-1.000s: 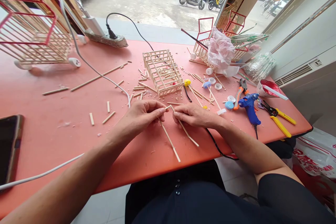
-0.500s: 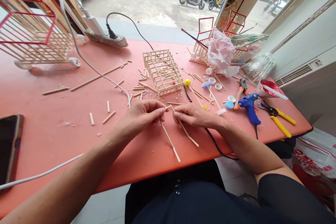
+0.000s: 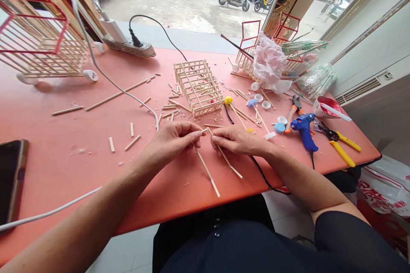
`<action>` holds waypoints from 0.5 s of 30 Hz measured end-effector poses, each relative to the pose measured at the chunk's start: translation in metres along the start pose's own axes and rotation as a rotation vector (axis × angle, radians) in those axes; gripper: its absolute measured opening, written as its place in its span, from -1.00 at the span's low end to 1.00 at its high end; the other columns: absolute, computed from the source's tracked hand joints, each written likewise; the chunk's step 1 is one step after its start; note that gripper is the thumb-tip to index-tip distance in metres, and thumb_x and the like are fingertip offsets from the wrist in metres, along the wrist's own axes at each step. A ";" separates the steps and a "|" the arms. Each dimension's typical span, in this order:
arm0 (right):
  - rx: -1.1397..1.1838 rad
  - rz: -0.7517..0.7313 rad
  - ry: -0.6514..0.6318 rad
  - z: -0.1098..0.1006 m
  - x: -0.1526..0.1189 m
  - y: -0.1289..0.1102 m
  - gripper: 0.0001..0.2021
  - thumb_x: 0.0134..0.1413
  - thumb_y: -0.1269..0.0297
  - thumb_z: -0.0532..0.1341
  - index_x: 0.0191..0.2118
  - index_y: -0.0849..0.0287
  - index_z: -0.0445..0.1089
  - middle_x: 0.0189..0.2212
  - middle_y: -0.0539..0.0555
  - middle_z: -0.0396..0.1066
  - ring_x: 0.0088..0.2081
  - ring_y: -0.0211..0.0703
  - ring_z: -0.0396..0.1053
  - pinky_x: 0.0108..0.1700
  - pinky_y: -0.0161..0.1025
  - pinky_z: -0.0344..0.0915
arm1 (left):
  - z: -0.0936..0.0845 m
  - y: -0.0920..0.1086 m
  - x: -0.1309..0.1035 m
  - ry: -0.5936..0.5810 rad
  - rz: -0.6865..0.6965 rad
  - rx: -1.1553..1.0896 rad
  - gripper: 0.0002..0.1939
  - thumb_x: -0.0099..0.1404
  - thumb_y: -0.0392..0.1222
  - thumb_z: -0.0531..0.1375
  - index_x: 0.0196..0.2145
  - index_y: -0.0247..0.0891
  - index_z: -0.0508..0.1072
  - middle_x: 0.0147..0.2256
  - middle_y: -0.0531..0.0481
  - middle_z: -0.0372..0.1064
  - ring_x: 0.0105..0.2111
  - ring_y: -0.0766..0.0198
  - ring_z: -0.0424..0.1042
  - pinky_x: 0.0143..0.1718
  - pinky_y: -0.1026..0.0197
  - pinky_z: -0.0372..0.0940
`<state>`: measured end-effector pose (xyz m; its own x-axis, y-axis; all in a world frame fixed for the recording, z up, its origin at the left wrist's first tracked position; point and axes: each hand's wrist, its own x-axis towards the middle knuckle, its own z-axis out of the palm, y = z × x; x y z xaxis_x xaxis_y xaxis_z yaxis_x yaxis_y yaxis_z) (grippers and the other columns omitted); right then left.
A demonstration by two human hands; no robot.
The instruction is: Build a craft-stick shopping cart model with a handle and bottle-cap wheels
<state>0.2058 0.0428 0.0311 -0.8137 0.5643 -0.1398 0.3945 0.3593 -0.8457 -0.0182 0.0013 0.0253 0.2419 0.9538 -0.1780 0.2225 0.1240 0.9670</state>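
Note:
Both my hands are over the front of the pink table, holding thin wooden sticks [image 3: 206, 169] joined at angles into a bent frame. My left hand [image 3: 176, 138] pinches the left side between thumb and fingers. The right side is in the closed fingers of my right hand [image 3: 235, 140]. A bent joint shows between the fingertips, and two legs slant down toward the table's front edge. Just beyond my hands stands a small slatted basket of wooden sticks [image 3: 197, 89]. Cut stick pieces [image 3: 168, 107] lie around it.
To the right lie a blue glue gun [image 3: 305, 132], yellow-handled pliers [image 3: 339, 145], orange-handled cutters [image 3: 292, 115] and bottle caps [image 3: 279, 128]. A finished-looking stick cart [image 3: 48, 57] stands at left, near a phone [image 3: 11, 179]. A white cable [image 3: 105, 74] crosses the table beside a power strip [image 3: 131, 47].
My hands and the stick frame look almost unmoved. Outside the window, a walking person has moved to the right.

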 end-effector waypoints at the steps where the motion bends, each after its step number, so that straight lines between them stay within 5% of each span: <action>1: 0.001 -0.001 0.000 0.000 0.000 0.000 -0.68 0.44 0.24 0.05 -0.40 0.18 0.31 -0.46 -0.02 0.38 -0.38 -0.26 0.28 -0.24 -0.30 0.19 | 0.000 0.000 0.000 0.002 0.000 0.003 -0.72 0.20 0.02 0.33 -0.36 -0.29 0.61 -0.51 -0.05 0.50 -0.54 0.31 0.34 -0.55 0.29 0.19; 15: 0.001 0.001 0.001 0.000 -0.001 -0.001 -0.69 0.43 0.26 0.05 -0.40 0.18 0.31 -0.47 -0.03 0.37 -0.38 -0.26 0.28 -0.25 -0.30 0.19 | 0.000 -0.001 0.001 0.002 0.013 -0.006 -0.73 0.18 0.01 0.34 -0.38 -0.29 0.60 -0.52 -0.04 0.49 -0.55 0.32 0.35 -0.53 0.29 0.22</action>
<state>0.2062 0.0424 0.0324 -0.8128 0.5654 -0.1400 0.3946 0.3578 -0.8463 -0.0178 0.0024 0.0246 0.2425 0.9560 -0.1653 0.2135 0.1136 0.9703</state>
